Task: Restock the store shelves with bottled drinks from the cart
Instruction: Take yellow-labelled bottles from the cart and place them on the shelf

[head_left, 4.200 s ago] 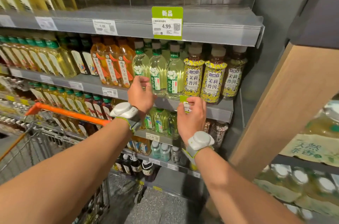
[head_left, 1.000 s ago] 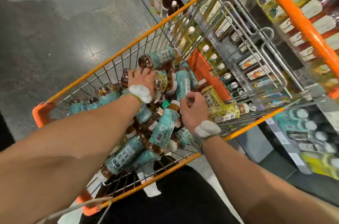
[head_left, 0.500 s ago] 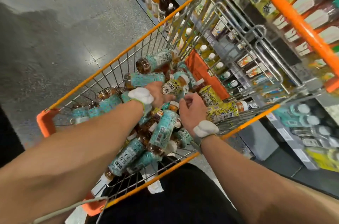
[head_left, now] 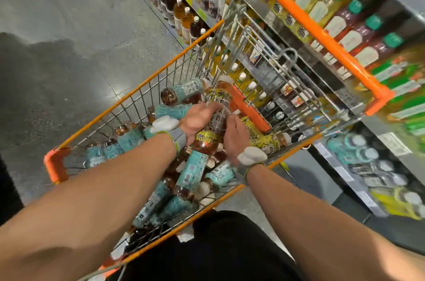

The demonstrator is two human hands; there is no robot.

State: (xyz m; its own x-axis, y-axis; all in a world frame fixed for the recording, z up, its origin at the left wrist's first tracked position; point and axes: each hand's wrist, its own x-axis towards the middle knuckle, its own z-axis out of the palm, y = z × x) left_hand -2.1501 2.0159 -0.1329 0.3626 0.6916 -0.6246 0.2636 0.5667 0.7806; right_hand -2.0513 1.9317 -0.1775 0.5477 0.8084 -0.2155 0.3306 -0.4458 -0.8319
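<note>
Together, left hand [head_left: 195, 120] and right hand [head_left: 236, 137] clasp one yellow-labelled bottle [head_left: 221, 96] over cart [head_left: 55, 163].

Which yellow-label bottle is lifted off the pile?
The raised yellow-label bottle in the left hand, cap up; the other yellow-label bottle lies flat by the cart rim.

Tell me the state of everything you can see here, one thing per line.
Yellow-label bottle, held above the pile, cap up.
Left hand, gripping it.
Right hand, gripping it too.
Teal-label bottles, lying piled on their sides.
Cart, loaded with bottles.
Shelf bottles, upright in rows.
</note>
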